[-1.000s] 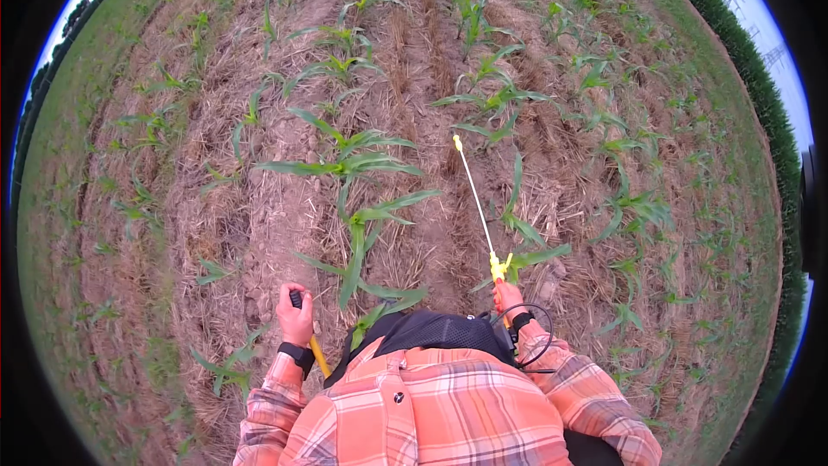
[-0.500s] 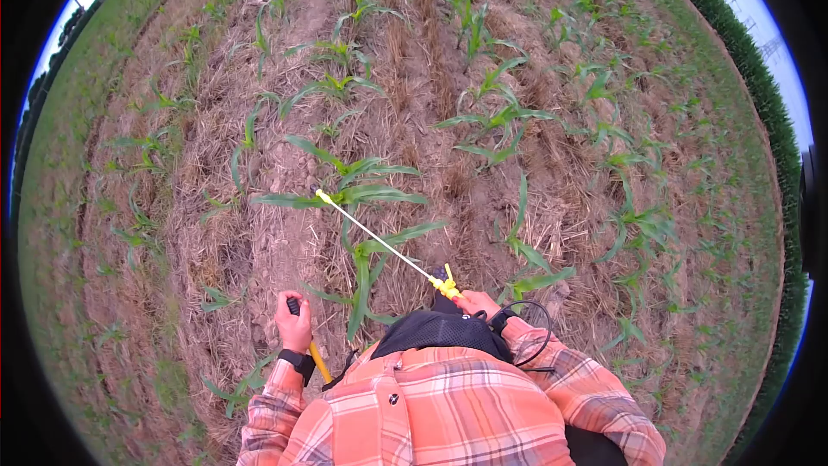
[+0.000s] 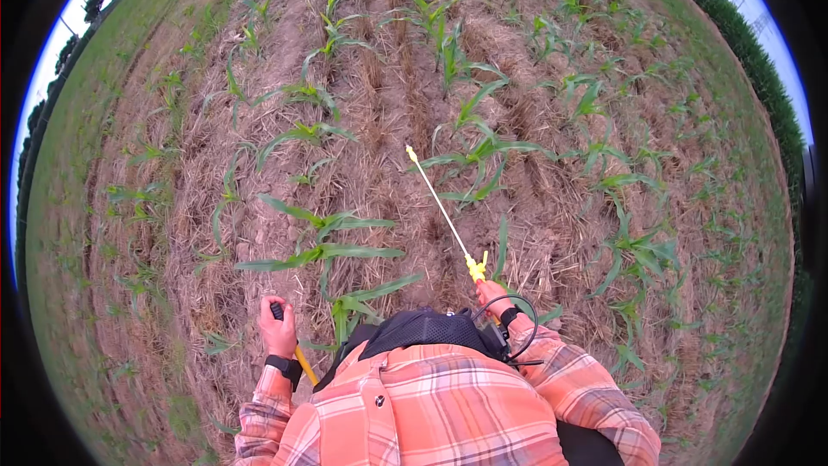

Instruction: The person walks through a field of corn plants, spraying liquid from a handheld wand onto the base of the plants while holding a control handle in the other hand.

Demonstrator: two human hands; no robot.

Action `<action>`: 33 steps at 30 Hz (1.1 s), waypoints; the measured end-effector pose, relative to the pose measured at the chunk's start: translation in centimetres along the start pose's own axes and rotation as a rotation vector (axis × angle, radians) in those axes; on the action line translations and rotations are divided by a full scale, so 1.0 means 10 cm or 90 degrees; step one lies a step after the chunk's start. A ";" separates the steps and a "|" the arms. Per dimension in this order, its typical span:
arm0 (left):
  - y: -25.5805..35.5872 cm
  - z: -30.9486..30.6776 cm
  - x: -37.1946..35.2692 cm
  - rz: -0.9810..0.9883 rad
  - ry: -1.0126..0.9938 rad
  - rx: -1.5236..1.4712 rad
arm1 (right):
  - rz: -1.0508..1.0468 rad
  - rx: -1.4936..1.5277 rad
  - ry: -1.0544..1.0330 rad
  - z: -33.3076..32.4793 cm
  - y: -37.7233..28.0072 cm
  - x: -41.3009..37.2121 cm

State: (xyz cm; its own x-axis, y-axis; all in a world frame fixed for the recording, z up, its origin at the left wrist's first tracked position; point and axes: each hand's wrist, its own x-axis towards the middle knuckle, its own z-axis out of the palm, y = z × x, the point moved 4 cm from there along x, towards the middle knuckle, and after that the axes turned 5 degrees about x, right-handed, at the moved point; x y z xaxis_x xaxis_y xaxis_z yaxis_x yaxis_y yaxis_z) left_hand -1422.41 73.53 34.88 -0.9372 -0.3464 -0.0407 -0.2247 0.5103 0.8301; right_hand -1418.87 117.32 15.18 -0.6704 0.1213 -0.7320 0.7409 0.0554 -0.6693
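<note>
My right hand (image 3: 490, 292) is closed around the yellow handle of a spray wand (image 3: 443, 209). Its thin pale tube slants up and to the left, and the yellow nozzle tip sits over the soil between two rows of corn seedlings. A black hose (image 3: 523, 356) loops beside my right wrist. At lower left, my left hand (image 3: 278, 328) wraps round the black grip of a yellow pump lever (image 3: 305, 364). The lever's lower end is hidden by my body. Close ahead of me stand corn seedlings (image 3: 323, 252) with long green leaves.
Rows of young corn (image 3: 483, 148) run away from me, with dry straw (image 3: 552, 233) strewn over the soil between them. A dark mesh bag or cap-like item (image 3: 423, 333) lies against my front. Tall green growth (image 3: 733, 26) edges the field at right, with pylons beyond.
The spray wand has swung right, its tip leaving the near left seedling for the gap between rows. The plants have shifted down and left in view. Both hands keep their grip.
</note>
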 end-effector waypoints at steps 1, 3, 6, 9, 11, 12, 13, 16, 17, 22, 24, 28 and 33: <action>-0.02 0.05 0.05 0.000 -0.003 0.002 | 0.020 0.043 0.031 -0.10 -0.05 0.01; -0.04 0.14 0.15 0.020 0.018 0.003 | 0.029 0.103 0.089 -0.27 -0.06 0.09; 0.05 0.19 0.27 -0.007 0.013 -0.003 | 0.058 0.231 0.109 -0.43 -0.15 0.15; 0.10 0.25 0.48 0.042 0.011 0.012 | 0.038 0.269 0.150 -0.53 -0.19 0.34; 0.07 0.32 0.68 0.041 -0.003 -0.003 | 0.004 0.298 0.174 -0.58 -0.23 0.46; 0.05 0.36 0.80 0.041 -0.012 -0.017 | 0.001 0.299 0.180 -0.58 -0.29 0.51; 0.03 0.38 0.93 0.044 -0.016 -0.021 | 0.002 0.323 0.192 -0.57 -0.36 0.55; -0.05 0.40 1.28 0.027 -0.025 0.007 | 0.008 0.344 0.229 -0.44 -0.54 0.63; -0.06 0.39 1.40 0.028 -0.027 -0.005 | 0.024 0.359 0.227 -0.37 -0.62 0.65; -0.08 0.26 1.95 0.088 -0.007 -0.014 | 0.059 0.329 0.210 0.08 -1.04 0.86; -0.09 0.24 2.14 0.057 -0.030 -0.002 | 0.078 0.310 0.207 0.28 -1.23 0.95; -0.24 0.21 2.49 0.100 -0.024 0.019 | 0.088 0.185 0.169 0.65 -1.56 1.14; -0.25 0.18 2.75 0.031 -0.054 -0.023 | 0.033 0.037 0.012 1.12 -2.15 1.08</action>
State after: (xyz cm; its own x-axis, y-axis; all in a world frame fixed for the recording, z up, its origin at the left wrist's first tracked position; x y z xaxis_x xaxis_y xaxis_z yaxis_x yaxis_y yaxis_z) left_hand -1448.09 64.19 30.71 -0.9664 -0.2528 -0.0458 -0.1702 0.4962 0.8514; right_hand -1442.48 106.31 20.22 -0.6306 0.1405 -0.7633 0.7701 -0.0089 -0.6378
